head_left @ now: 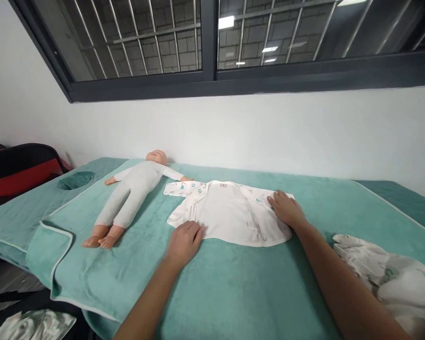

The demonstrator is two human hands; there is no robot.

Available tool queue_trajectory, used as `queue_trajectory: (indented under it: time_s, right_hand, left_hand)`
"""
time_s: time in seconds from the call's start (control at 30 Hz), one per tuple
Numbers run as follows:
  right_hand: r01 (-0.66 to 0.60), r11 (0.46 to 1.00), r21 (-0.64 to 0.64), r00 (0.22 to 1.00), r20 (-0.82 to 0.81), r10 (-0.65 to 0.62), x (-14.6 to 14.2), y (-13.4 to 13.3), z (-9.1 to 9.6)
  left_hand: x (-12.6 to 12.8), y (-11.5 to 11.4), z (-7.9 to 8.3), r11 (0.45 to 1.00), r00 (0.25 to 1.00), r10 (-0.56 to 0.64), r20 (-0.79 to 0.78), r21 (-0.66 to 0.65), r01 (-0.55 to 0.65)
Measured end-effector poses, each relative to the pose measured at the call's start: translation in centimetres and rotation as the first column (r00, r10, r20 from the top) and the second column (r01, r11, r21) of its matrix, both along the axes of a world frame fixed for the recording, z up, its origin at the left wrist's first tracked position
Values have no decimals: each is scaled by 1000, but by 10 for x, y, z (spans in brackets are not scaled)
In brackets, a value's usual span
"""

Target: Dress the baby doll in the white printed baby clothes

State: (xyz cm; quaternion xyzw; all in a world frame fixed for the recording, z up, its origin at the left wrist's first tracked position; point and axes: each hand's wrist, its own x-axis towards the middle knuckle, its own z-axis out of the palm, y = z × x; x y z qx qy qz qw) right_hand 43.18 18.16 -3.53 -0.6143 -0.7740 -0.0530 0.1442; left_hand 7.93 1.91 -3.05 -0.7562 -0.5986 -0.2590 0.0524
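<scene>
A white baby shirt [226,212] with small green prints on its sleeves lies spread out on a green cover [262,288], its front opened. At the lower left hem, my left hand [186,241] is closed, its fingers bent together over the cloth edge and the fingertips hidden. My right hand [286,208] rests on the sleeve at the right, fingers somewhat apart and lying on the fabric. To the left, a baby doll [134,189] in a white body suit lies on its back, one hand close to the shirt's left sleeve.
Crumpled white printed cloth [393,278] lies at the right beside my forearm. The bed's face hole [76,180] is at the left, near a red and black bag [24,170]. A white wall [269,127] and barred window stand behind. More cloth [35,326] sits low at the left.
</scene>
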Motion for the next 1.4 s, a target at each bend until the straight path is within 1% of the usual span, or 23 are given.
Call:
queue_trajectory:
  time_s: [0.07,0.13,0.17,0.23,0.27,0.33,0.4,0.47,0.53,0.63,0.7,0.73,0.83,0.93,1.0,1.07,1.17,1.23,1.3,1.37,1.4]
  right_hand:
    - [49,998,31,997,50,-51,5,-3,0]
    - [75,993,91,995,61,-81,5,-7,3]
    - [79,988,133,996,37,-84,3,-9,5]
    - [81,969,232,996,-49,-71,-7,-16,13]
    - [66,959,275,995,-94,-42,-14,-20,17]
    - [-23,943,333,985,-152,77,-34,-32,24]
    - [-156,928,339,959,-173,224,-59,-46,26]
    - [-256,923,286,931,-186,315,-85,-61,24]
    - [-314,933,175,919,-190,345,-110,-74,19]
    - [-368,929,-43,923,-142,358,-144,-84,12]
    - [-375,916,-140,927,-86,366,-165,-84,10]
    - [-371,914,-163,929,-59,366,-176,-82,10]
    - [-351,920,-175,934,6,357,-208,-69,9]
    - [-342,928,-147,933,62,354,-238,-51,6]
    - [-340,933,-120,931,95,352,-255,-43,3]
    - [-336,937,-99,931,115,346,-266,-38,0]
    - [-355,931,-81,926,104,362,-272,-39,-2]
    - [-423,902,-86,901,68,429,-272,-42,0]
    - [-500,860,-102,863,22,504,-271,-43,3]
    - [-553,825,-120,832,-16,555,-269,-42,5]
    - [-561,818,-126,827,-28,562,-267,-41,6]
  left_hand:
    - [-3,1,0,999,997,7,73,39,-10]
    - [-11,6,0,994,970,45,239,88,-68]
    - [-18,10,1,987,937,80,341,103,-122]
    - [-37,23,4,960,840,183,511,93,-266]
    - [-48,32,5,939,793,249,555,63,-339]
    - [-70,50,6,890,724,392,568,-34,-455]
    - [-89,68,6,856,690,487,535,-137,-499]
    - [-101,84,5,855,698,508,504,-194,-482]
    - [-106,94,4,874,735,483,477,-214,-435]
    - [-108,104,4,899,793,437,424,-230,-373]
    - [-108,107,5,903,821,426,379,-224,-365]
    - [-108,108,5,902,830,430,355,-214,-375]
    - [-108,108,6,893,850,446,281,-199,-403]
    - [-107,108,6,897,867,431,248,-222,-383]
    - [-108,108,6,899,864,426,270,-232,-370]
    - [-110,109,6,892,831,446,333,-243,-381]
    - [-113,112,6,884,783,466,412,-253,-393]
    - [-115,112,5,886,776,464,426,-237,-399]
    - [-114,108,5,887,769,462,442,-201,-416]
    - [-112,99,6,889,763,454,461,-175,-423]
    - [-110,92,6,894,768,445,461,-175,-413]
